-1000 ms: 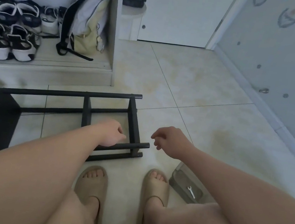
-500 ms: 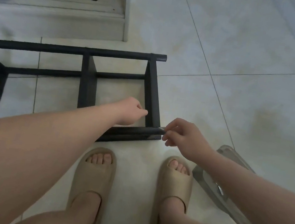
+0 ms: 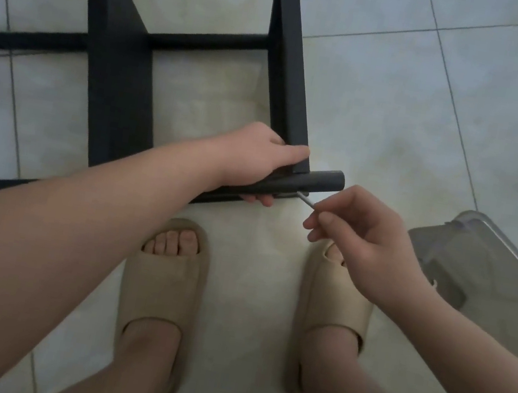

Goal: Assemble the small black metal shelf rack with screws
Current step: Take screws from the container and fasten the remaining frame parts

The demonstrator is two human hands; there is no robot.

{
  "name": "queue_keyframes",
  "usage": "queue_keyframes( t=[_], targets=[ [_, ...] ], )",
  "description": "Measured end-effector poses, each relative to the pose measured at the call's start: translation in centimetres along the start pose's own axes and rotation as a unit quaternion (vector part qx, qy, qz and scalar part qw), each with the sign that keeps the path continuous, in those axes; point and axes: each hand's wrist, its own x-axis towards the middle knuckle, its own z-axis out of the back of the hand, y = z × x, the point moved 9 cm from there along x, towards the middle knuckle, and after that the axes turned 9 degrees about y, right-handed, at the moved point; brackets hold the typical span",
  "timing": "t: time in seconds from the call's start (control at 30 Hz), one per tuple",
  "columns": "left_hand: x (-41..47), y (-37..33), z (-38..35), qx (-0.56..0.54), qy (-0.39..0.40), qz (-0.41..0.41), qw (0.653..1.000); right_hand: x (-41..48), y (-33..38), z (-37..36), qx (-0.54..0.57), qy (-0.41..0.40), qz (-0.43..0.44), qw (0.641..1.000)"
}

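Our left hand is wrapped around the round black metal bar at the near corner of the small black metal shelf rack. We think it holds the bar firm so the corner does not wiggle. Our right hand pinches a thin silver metal stick, with its tip under that bar by the joint. It may be a screw or a little key; it is too small to tell. The hands are close but not touching. The rack lies on the pale tiled floor, just in front of our tan rubber slippers. A clear plastic box sits near our right foot, handy for small parts, we guess.
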Motion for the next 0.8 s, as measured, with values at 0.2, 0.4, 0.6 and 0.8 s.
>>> queue_keyframes(
  t=[0.2,0.4,0.6,0.8],
  targets=[
    [0.2,-0.1,0.0,0.028,-0.023,-0.021,0.999,0.3,0.0,0.0,-0.01,-0.019,0.003,1.0],
    [0.1,-0.2,0.0,0.041,-0.033,-0.032,0.998,0.3,0.8,-0.9,-0.18,-0.021,0.039,0.983],
    [0.2,-0.1,0.1,0.042,-0.035,-0.037,0.998,1.7,0.7,-0.8,-0.199,-0.04,0.046,0.978],
    [0.3,0.0,0.2,0.045,-0.036,-0.038,0.998,1.8,-0.8,-0.7,-0.038,-0.068,0.005,0.997]
  ],
)
